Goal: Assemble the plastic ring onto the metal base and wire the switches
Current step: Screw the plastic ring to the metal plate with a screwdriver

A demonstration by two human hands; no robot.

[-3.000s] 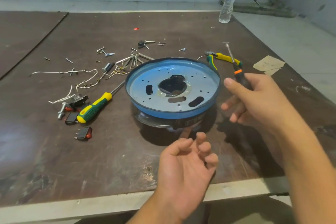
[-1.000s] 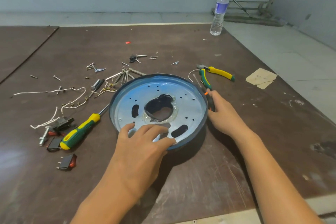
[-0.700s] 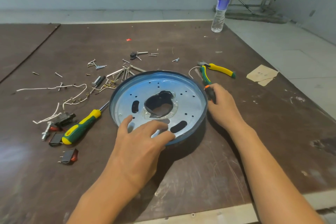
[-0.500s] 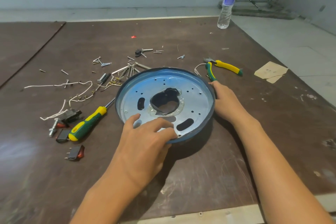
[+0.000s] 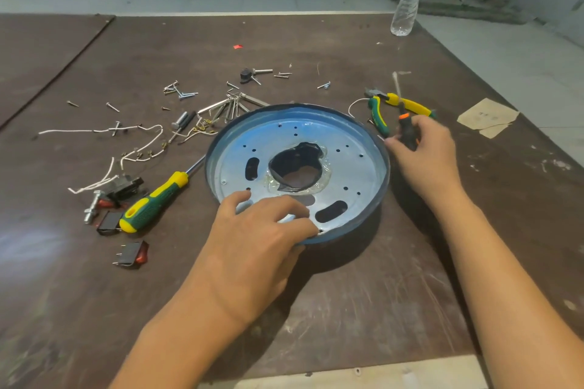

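Two hands flank the round, blue-filmed, dark-rimmed metal base [image 5: 347, 167] mid-frame: left hand [image 5: 252, 240] presses it with spread fingers, right hand [image 5: 426, 151] grips a small screwdriver [image 5: 406, 128].

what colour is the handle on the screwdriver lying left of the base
Screwdriver handle: green with yellow, head view.

Left and back crowded, near side open

The metal base [image 5: 347, 164] fills mid-table [image 5: 379, 294], with the left hand [image 5: 252, 240] over its near rim and the right hand [image 5: 423, 155], gripping a small screwdriver [image 5: 406, 129], at its right edge. A large screwdriver [image 5: 155, 202], switches [image 5: 131, 254] and wires [image 5: 139, 148] clutter the left, screws [image 5: 180, 91] the back. Pliers [image 5: 398, 104] lie just beyond the right hand. Bare tabletop runs along the near edge.
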